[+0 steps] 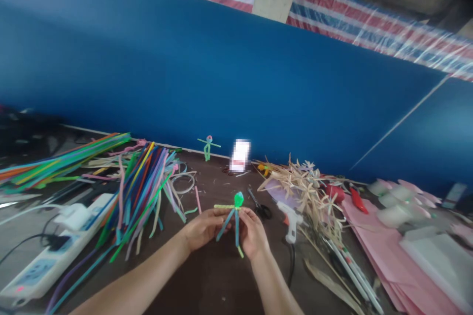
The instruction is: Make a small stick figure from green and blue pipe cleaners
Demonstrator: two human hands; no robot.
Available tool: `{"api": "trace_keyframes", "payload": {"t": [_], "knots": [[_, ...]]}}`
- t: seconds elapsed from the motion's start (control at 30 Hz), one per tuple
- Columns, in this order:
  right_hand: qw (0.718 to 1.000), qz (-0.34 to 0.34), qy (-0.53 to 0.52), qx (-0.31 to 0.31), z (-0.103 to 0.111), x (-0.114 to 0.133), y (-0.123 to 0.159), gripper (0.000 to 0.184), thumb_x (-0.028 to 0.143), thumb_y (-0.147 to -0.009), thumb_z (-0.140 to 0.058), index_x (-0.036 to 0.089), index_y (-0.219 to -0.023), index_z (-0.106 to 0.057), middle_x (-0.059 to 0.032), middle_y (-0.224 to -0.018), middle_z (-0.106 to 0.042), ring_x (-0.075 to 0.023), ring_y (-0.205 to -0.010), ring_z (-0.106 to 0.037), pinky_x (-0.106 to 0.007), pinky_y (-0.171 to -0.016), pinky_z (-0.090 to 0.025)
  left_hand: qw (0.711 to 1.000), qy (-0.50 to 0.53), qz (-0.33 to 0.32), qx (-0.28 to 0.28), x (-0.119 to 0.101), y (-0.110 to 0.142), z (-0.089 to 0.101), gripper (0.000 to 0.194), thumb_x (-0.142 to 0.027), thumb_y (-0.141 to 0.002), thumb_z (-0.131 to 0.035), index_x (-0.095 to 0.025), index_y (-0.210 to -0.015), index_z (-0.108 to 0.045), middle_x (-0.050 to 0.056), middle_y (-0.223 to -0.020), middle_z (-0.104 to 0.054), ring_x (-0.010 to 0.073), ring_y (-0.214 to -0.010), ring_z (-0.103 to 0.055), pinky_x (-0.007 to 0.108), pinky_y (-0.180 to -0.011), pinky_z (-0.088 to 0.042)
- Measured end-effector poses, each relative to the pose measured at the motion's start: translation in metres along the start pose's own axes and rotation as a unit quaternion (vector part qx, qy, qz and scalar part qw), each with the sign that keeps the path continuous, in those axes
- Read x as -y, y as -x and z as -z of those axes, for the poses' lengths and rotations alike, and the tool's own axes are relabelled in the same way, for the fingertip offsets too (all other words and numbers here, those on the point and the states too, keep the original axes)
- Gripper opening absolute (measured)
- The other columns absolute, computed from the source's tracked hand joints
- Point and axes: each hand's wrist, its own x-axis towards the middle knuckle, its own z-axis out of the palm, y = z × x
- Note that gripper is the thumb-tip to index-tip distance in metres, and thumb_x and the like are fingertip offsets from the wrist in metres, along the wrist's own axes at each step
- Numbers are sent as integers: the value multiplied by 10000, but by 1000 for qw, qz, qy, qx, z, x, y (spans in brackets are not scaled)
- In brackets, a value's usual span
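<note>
Between both hands, above the near middle of the table, is a small pipe-cleaner figure (237,221) with a green head, a yellowish arm stretched left and two blue legs. My left hand (207,228) closes on its left side, by the arm. On the other side my right hand (252,230) pinches it near the shoulder, just under the head. A similar green pipe-cleaner figure (207,149) stands upright against the blue wall. Black-handled scissors (261,207) lie just beyond my right hand, with a white glue gun (290,220) to their right.
Bundles of coloured pipe cleaners (142,187) cover the left, beside a white power strip (48,256) with plugs. A bright blurred-out phone-like screen (241,155) stands at the back. Dried straw-like flowers (306,189) and pink sheets (380,251) fill the right. The blue wall (221,69) bounds the table.
</note>
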Motion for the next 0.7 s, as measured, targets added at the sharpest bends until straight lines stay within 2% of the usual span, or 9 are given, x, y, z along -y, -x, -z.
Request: {"api": "trace_keyframes", "payload": {"t": [0.17, 0.4, 0.53, 0.7], "knots": [[1000, 2, 27, 9, -4, -10, -3, 184, 292, -622, -672, 172, -701, -558, 7, -581, -616, -144, -515, -573, -248, -469, -433, 991, -23, -50, -120, 20, -11, -2, 271, -243, -622, -687, -145, -873, -656, 35, -716, -629, 79, -564, -508, 213, -604, -384], [999, 4, 41, 18, -3, -19, -7, 200, 300, -611, -676, 162, -691, -557, 10, -549, -599, -144, -503, -571, -241, -458, -432, 976, -60, -72, -199, 27, -17, -1, 303, -356, -580, -697, -105, -749, -678, 34, -588, -611, 97, -526, -498, 227, -571, -384], [998, -14, 49, 34, 0, -20, -6, 190, 297, -622, -668, 156, -688, -559, 6, -544, -599, -143, -512, -575, -237, -475, -432, 976, -73, -68, -196, 28, -15, 4, 311, -376, -602, -676, -107, -758, -681, 39, -588, -616, 116, -546, -510, 237, -582, -386], [996, -27, 57, 67, 6, -19, -7, 205, 319, -624, -666, 152, -661, -554, -7, -570, -608, -139, -515, -573, -238, -493, -430, 984, -88, -64, -143, 26, -10, 8, 302, -339, -608, -679, -113, -807, -679, 56, -671, -636, 130, -599, -519, 249, -628, -388]]}}
